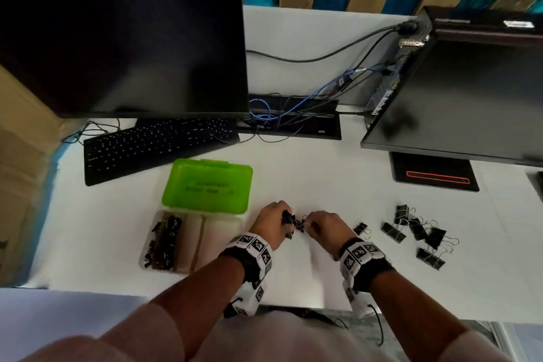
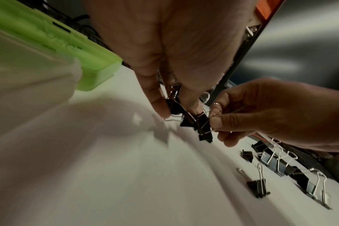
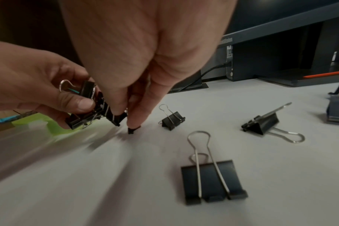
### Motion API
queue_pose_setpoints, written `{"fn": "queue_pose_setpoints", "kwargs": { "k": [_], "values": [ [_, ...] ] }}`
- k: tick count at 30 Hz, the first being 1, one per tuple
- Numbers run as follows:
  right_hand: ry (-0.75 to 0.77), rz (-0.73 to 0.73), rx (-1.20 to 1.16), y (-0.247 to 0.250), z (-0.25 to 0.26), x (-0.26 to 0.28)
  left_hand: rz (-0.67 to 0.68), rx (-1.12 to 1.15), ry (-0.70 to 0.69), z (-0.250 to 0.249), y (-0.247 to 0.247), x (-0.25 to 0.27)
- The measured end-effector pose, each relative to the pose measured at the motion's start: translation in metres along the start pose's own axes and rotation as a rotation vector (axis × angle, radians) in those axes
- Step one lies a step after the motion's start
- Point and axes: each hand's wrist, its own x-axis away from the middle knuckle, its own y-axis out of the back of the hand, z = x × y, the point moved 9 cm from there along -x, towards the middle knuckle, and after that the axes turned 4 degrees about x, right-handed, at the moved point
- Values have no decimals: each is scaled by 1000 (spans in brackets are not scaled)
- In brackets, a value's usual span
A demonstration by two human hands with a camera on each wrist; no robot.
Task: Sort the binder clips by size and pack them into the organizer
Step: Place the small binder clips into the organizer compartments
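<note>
- Fingers (image 2: 161,107) of the left hand (image 1: 271,220) are curled round a bunch of mid-size clips (image 3: 87,105), held just above the desk (image 1: 308,173).
- Right hand (image 1: 323,226) pinches the wire handle of one clip (image 2: 204,126) at the edge of that bunch; its fingers are together on the wire.
- Both hands meet between the organizer (image 1: 164,244) and the loose clips.
- Organizer lies to the left, nearer the left hand, green lid (image 1: 208,185) open away from the person; its long axis runs front to back. Small clips (image 1: 163,239) fill the left compartments; the right compartment looks bare.
- Large clips (image 1: 423,232) lie scattered well to the right, nearer the right hand; a smaller one (image 1: 360,228) sits just beside that wrist.
- Judgement: the held bunch likely goes leftward into a free compartment, a short carry for the left hand.
</note>
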Motion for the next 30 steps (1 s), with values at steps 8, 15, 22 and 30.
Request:
{"fn": "queue_pose_setpoints", "kwargs": {
  "k": [8, 15, 22, 30],
  "values": [
    [28, 0, -61, 0, 26, -9, -66, -14, 8, 12, 25, 9],
    [19, 40, 51, -11, 60, -21, -94, -7, 35, 21, 41, 18],
    [-68, 336, 395, -55, 55, -19, -170, 40, 48, 33, 70, 28],
    [-63, 286, 352, -80, 83, -36, -282, 62, 97, 54, 111, 51]
  ]
}}
